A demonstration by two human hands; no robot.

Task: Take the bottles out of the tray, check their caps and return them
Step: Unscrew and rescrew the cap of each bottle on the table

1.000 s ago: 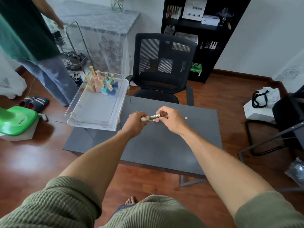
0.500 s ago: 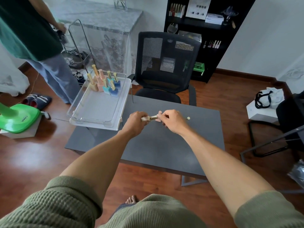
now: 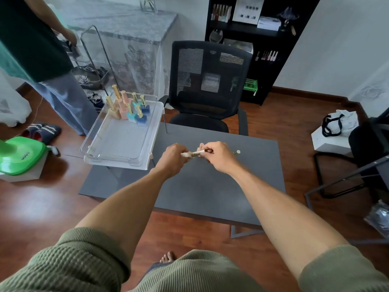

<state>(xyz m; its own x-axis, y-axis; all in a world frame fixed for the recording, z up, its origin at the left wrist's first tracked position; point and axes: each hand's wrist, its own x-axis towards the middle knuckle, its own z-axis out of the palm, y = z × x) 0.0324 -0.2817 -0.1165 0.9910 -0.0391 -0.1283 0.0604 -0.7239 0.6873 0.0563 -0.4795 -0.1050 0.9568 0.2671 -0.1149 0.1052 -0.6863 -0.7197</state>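
Fingers of both hands grip one bottle [image 3: 189,154] above the table [image 3: 210,186]: left hand [image 3: 173,157] on its body, right hand [image 3: 217,155] on its gold cap [image 3: 199,153]. Seven bottles [image 3: 128,107] stand in the tray [image 3: 117,157]; checking looks midway.

Olive ribbed knit sleeves [image 3: 69,264] pushed above the elbows; forearms bare; one bare foot [image 3: 168,256].

Left hand [image 3: 173,158] grips bottle [image 3: 187,154] body; right hand [image 3: 219,157] pinches gold cap [image 3: 197,153] above grey table [image 3: 210,186].
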